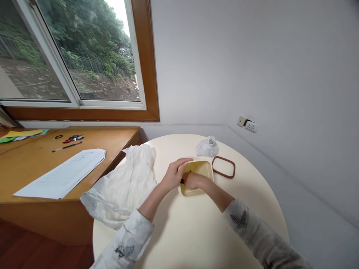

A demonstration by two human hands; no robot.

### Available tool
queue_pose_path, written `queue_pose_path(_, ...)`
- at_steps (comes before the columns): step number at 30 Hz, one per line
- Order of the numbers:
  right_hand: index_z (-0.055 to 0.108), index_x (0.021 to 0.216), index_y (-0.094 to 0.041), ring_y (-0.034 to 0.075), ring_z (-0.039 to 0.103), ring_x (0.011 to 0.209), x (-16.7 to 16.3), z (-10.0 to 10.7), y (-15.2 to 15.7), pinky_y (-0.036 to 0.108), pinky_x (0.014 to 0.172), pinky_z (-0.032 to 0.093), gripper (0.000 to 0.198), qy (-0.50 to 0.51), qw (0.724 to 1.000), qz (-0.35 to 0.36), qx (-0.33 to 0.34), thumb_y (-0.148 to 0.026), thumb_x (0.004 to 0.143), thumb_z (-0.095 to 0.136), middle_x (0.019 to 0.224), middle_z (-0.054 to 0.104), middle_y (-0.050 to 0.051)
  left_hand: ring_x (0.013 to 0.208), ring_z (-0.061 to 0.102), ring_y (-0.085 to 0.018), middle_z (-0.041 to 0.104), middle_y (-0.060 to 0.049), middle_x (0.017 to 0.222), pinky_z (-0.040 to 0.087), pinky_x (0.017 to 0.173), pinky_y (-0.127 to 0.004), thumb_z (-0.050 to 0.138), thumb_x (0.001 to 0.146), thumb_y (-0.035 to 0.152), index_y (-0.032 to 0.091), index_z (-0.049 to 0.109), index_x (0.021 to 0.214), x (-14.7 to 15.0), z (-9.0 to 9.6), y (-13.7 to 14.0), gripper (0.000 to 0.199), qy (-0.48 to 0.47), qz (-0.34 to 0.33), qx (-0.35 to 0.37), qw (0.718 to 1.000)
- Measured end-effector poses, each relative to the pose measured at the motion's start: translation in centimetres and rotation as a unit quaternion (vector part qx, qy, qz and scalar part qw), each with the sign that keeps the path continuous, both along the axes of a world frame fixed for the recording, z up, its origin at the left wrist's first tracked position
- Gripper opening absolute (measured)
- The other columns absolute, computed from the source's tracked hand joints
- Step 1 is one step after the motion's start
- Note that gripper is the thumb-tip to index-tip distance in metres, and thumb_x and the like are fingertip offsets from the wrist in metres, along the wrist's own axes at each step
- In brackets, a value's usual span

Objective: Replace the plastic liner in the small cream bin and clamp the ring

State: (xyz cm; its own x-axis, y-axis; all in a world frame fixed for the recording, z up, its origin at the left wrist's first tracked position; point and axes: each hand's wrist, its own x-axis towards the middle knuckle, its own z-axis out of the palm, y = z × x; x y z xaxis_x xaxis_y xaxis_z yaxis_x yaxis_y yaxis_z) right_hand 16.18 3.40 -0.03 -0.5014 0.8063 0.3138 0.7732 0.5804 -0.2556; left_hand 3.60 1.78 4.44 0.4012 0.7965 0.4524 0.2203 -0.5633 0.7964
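Observation:
A pale yellow plastic box [204, 169] with rounded corners stands uncovered on the round table. My left hand [173, 175] grips its left rim, thumb and fingers at the upper left corner. Down inside the box is my right hand [193, 181], its fingers curled and partly hidden. Small dark bits show beside the right hand's fingers, too little to name. Just right of the box lies a lid with a brown rim [223, 174]. Behind it sits a small white plastic bag [206, 148], knotted at the top.
A large crumpled white plastic bag [126, 186] spreads over the left of the round cream table [190, 231]. On the wooden desk [117, 140] lie papers [63, 173], a pen [67, 146] and small items. A wall socket [251, 126] is at the back right.

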Motion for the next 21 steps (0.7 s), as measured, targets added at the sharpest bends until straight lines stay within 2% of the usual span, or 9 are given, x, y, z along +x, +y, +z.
queue_pose_path(2, 0.054, 0.050, -0.016, 0.006, 0.036, 0.032, 0.1, 0.4, -0.3, 0.022, 0.041, 0.031, 0.025, -0.047, 0.995, 0.044, -0.081, -0.011, 0.074, 0.050, 0.039, 0.050, -0.004, 0.107, 0.052, -0.019, 0.061, -0.004, 0.111, 0.038, 0.093, -0.030, 0.034, 0.090, 0.034, 0.021, 0.061, 0.107, -0.2, 0.1, 0.0, 0.035, 0.000, 0.007, 0.003, 1.000)
queue_pose_path(5, 0.058, 0.060, -0.019, 0.007, 0.041, 0.034, 1.3, 2.4, -2.2, 0.023, 0.041, 0.033, 0.023, -0.084, 0.978, 0.088, -0.169, -0.017, 0.080, 0.046, 0.048, 0.056, -0.003, 0.105, 0.053, -0.020, 0.062, -0.003, 0.108, 0.039, 0.092, -0.030, 0.034, 0.090, 0.035, 0.021, 0.062, 0.105, -0.4, 0.3, 0.1, 0.035, 0.003, 0.010, 0.003, 1.000)
queue_pose_path(9, 0.059, 0.089, -0.022, 0.011, 0.052, 0.049, 3.3, 6.2, -6.4, 0.022, 0.042, 0.035, 0.025, -0.093, 0.963, 0.124, -0.220, -0.026, 0.087, 0.035, 0.064, 0.061, -0.001, 0.102, 0.055, -0.020, 0.063, -0.003, 0.107, 0.041, 0.089, -0.030, 0.035, 0.089, 0.036, 0.021, 0.062, 0.104, -0.4, 0.5, 0.2, 0.035, 0.005, -0.003, -0.008, 1.000)
queue_pose_path(12, 0.053, 0.105, -0.021, 0.013, 0.056, 0.060, 3.8, 7.4, -8.3, 0.023, 0.050, 0.039, 0.027, -0.071, 0.963, 0.144, -0.215, -0.025, 0.089, 0.032, 0.078, 0.064, 0.002, 0.101, 0.055, -0.020, 0.063, -0.003, 0.107, 0.041, 0.089, -0.030, 0.035, 0.089, 0.037, 0.021, 0.062, 0.104, -0.1, 0.5, 0.1, 0.035, 0.006, -0.008, -0.010, 1.000)
queue_pose_path(15, 0.057, 0.096, -0.022, 0.013, 0.058, 0.063, 3.4, 6.3, -7.5, 0.023, 0.051, 0.041, 0.027, -0.097, 0.969, 0.115, -0.196, -0.028, 0.090, 0.031, 0.083, 0.065, 0.002, 0.102, 0.055, -0.020, 0.063, -0.003, 0.107, 0.041, 0.090, -0.030, 0.036, 0.089, 0.037, 0.021, 0.062, 0.104, 0.1, 0.4, 0.0, 0.035, 0.004, -0.008, -0.007, 1.000)
queue_pose_path(17, 0.059, 0.085, -0.022, 0.012, 0.058, 0.057, 2.6, 4.7, -5.6, 0.022, 0.047, 0.039, 0.029, -0.134, 0.971, 0.068, -0.184, -0.032, 0.089, 0.033, 0.076, 0.066, 0.001, 0.103, 0.054, -0.020, 0.063, -0.003, 0.108, 0.041, 0.090, -0.030, 0.036, 0.089, 0.036, 0.021, 0.062, 0.104, 0.2, 0.4, -0.1, 0.034, 0.009, -0.009, -0.003, 1.000)
queue_pose_path(19, 0.061, 0.074, -0.021, 0.012, 0.055, 0.047, 1.7, 3.0, -3.5, 0.023, 0.041, 0.036, 0.030, -0.146, 0.974, 0.037, -0.167, -0.028, 0.087, 0.035, 0.063, 0.064, 0.001, 0.103, 0.054, -0.020, 0.063, -0.003, 0.108, 0.041, 0.089, -0.031, 0.035, 0.089, 0.036, 0.022, 0.062, 0.105, 0.2, 0.4, -0.1, 0.035, 0.018, -0.007, 0.002, 1.000)
queue_pose_path(21, 0.062, 0.071, -0.020, 0.013, 0.055, 0.046, 1.0, 1.7, -1.8, 0.023, 0.040, 0.035, 0.026, -0.145, 0.981, 0.003, -0.131, -0.026, 0.084, 0.040, 0.062, 0.065, 0.002, 0.102, 0.055, -0.020, 0.063, -0.003, 0.108, 0.041, 0.089, -0.031, 0.034, 0.089, 0.035, 0.022, 0.062, 0.106, 0.2, 0.3, 0.0, 0.035, 0.028, -0.002, 0.011, 1.000)
